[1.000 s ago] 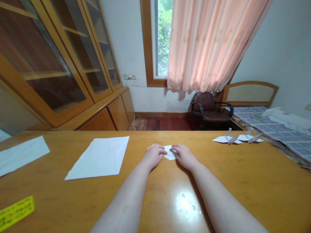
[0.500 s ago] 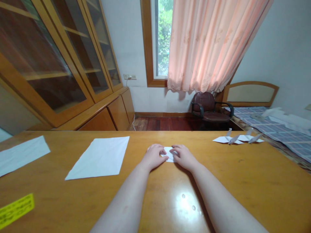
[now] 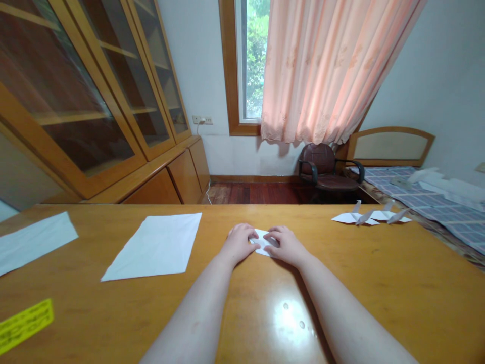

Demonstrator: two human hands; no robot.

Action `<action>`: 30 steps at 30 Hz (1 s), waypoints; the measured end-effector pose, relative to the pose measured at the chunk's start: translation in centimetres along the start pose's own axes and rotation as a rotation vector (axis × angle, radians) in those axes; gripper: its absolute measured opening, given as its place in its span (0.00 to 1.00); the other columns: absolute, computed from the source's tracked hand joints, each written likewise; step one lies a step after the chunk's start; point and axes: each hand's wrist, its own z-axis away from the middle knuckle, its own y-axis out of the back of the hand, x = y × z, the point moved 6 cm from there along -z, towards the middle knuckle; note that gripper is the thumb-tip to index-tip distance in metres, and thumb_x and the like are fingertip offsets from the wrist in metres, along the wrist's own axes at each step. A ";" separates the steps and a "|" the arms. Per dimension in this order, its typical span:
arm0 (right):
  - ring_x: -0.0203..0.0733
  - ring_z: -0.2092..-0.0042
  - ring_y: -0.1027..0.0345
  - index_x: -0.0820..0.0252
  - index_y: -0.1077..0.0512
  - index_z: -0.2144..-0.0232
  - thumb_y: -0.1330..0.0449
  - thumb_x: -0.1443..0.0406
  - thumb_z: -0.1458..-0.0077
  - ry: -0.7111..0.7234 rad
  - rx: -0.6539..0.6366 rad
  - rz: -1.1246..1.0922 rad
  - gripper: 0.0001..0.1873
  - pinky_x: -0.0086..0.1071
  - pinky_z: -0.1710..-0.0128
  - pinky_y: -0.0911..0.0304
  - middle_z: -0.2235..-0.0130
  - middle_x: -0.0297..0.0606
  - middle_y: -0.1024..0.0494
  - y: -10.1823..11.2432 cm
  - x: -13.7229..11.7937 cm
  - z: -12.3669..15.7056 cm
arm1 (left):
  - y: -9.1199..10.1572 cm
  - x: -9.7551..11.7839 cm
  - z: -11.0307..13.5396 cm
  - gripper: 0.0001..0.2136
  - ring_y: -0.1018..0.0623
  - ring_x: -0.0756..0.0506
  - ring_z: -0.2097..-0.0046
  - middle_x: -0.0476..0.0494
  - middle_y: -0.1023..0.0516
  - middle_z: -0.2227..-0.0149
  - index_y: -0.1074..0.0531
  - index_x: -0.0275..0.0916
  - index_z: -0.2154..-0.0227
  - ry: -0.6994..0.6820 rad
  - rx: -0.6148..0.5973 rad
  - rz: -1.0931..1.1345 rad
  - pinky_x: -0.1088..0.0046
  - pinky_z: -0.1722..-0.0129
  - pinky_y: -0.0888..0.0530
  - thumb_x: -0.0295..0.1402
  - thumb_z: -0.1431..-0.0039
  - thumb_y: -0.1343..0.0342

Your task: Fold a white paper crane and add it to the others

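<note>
A small folded white paper lies on the wooden table, between my two hands. My left hand grips its left side, the thumb on top near the front edge and the fingers curled at the back. On the right side, my right hand has thumb and fingertips closed on the paper in the same way. Parts of the paper's sides are hidden under the fingers, so I cannot make out every fold.
A flat white sheet lies to the left, another sheet farther left. Folded paper pieces with raised points stand at the back right. A yellow label sits at the front left. A brown armchair stands beyond the table.
The folded paper has turned slightly, its near edge now slanting down to the right. Both hands have shifted only a little with it.
</note>
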 end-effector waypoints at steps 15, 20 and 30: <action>0.41 0.59 0.39 0.55 0.24 0.65 0.44 0.60 0.46 -0.126 0.101 0.067 0.11 0.33 0.58 0.47 0.66 0.39 0.29 0.0 1.8 -0.4 | 0.2 1.6 0.3 0.13 0.30 0.43 0.55 0.46 0.25 0.59 0.26 0.43 0.61 -0.089 -0.101 0.049 0.66 0.51 0.36 0.39 0.50 0.43; 0.42 0.60 0.38 0.55 0.24 0.65 0.43 0.60 0.47 -0.115 0.106 0.078 0.10 0.34 0.58 0.46 0.66 0.39 0.29 0.0 1.8 -0.3 | 0.0 1.5 0.5 0.17 0.31 0.41 0.51 0.46 0.27 0.55 0.27 0.45 0.60 -0.070 -0.130 0.051 0.64 0.48 0.38 0.44 0.53 0.41; 0.42 0.59 0.37 0.56 0.24 0.66 0.45 0.61 0.45 -0.047 0.128 0.047 0.11 0.33 0.57 0.45 0.65 0.40 0.26 0.1 1.5 -0.3 | 0.2 0.7 0.4 0.17 0.32 0.41 0.51 0.46 0.27 0.56 0.28 0.46 0.60 0.019 -0.074 -0.032 0.63 0.49 0.38 0.44 0.54 0.42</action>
